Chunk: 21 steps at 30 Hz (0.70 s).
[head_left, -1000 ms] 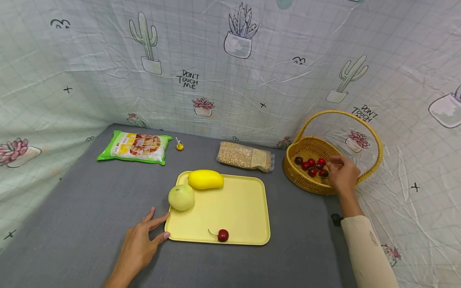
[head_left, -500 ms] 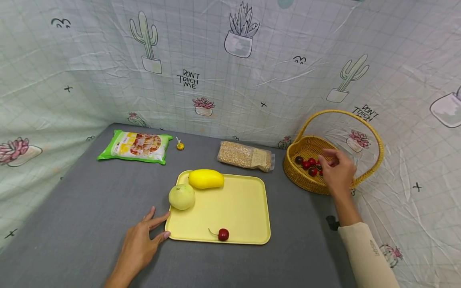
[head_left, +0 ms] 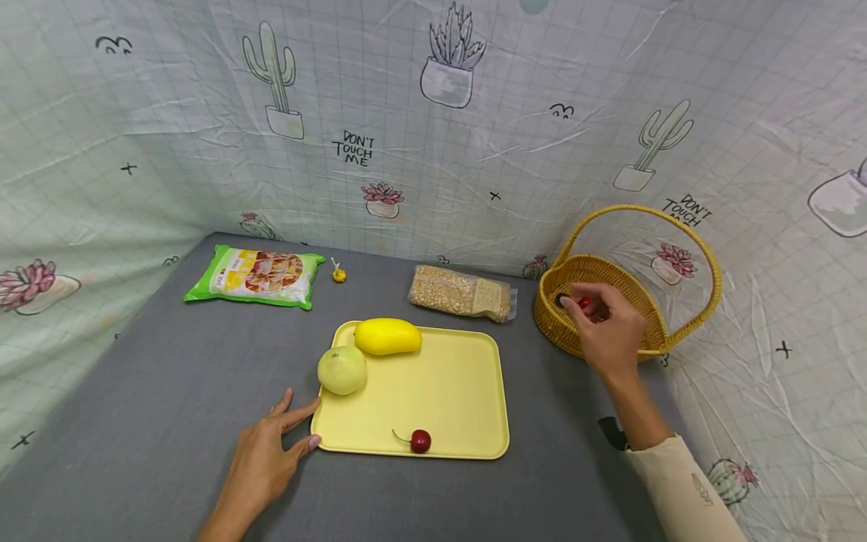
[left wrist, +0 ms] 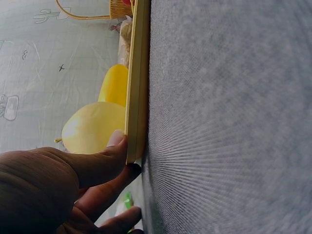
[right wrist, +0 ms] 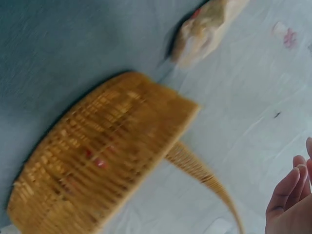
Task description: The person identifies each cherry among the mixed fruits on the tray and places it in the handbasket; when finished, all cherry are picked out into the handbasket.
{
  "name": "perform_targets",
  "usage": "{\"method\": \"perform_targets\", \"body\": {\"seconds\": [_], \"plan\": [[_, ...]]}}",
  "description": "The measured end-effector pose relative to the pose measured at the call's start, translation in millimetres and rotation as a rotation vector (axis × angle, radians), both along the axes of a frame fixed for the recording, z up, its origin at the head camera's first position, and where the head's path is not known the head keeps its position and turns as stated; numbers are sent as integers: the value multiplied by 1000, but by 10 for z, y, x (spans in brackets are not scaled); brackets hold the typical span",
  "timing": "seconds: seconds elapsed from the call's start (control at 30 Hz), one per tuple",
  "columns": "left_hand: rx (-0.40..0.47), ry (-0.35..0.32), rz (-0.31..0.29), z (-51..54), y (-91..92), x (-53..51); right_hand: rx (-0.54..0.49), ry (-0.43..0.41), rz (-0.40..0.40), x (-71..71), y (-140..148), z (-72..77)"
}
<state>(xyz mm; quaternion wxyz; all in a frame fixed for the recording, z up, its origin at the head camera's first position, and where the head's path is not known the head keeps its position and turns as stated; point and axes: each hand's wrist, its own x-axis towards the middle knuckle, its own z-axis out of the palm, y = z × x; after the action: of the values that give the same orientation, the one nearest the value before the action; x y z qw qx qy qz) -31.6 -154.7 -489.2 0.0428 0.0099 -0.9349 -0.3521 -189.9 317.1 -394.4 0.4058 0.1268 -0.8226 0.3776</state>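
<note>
My left hand (head_left: pixel 264 455) rests at the left edge of the yellow tray (head_left: pixel 467 391), thumb and forefinger spread and touching its rim. In the left wrist view the thumb (left wrist: pixel 109 156) presses the tray's outer wall. On the tray lie a yellow mango (head_left: pixel 387 336), a pale green round fruit (head_left: pixel 342 370) and a stemmed dark cherry (head_left: pixel 421 441). Over the wicker basket (head_left: pixel 555 324), my right hand (head_left: pixel 612 331) holds its fingers curled towards the thumb and pinches a cherry, mostly hidden by the fingers. Red cherries (head_left: pixel 585 303) in the basket show past the fingertips.
Behind the tray lies a clear bag of grains (head_left: pixel 460 293). A green and white food packet (head_left: pixel 257 277) and a small yellow lollipop (head_left: pixel 339 275) are at the back left. The basket's tall handle (head_left: pixel 707 263) arches up beside the patterned cloth wall (head_left: pixel 406 150).
My right hand has moved left across the basket, from its right side to above the cherries. My left hand and the tray have stayed in place.
</note>
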Motion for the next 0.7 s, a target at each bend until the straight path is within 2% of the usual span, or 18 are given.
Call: {"method": "perform_targets", "body": {"seconds": [0.13,0.53,0.7], "plan": [[-2,-2,0,2,0,-1,5,26,73,91,-133,30],[-5,30,-2,2,-5,4,54,-18,201,364,-444,92],[1,44,-1,-4,-4,11,74,2,273,457,-563,84]]}}
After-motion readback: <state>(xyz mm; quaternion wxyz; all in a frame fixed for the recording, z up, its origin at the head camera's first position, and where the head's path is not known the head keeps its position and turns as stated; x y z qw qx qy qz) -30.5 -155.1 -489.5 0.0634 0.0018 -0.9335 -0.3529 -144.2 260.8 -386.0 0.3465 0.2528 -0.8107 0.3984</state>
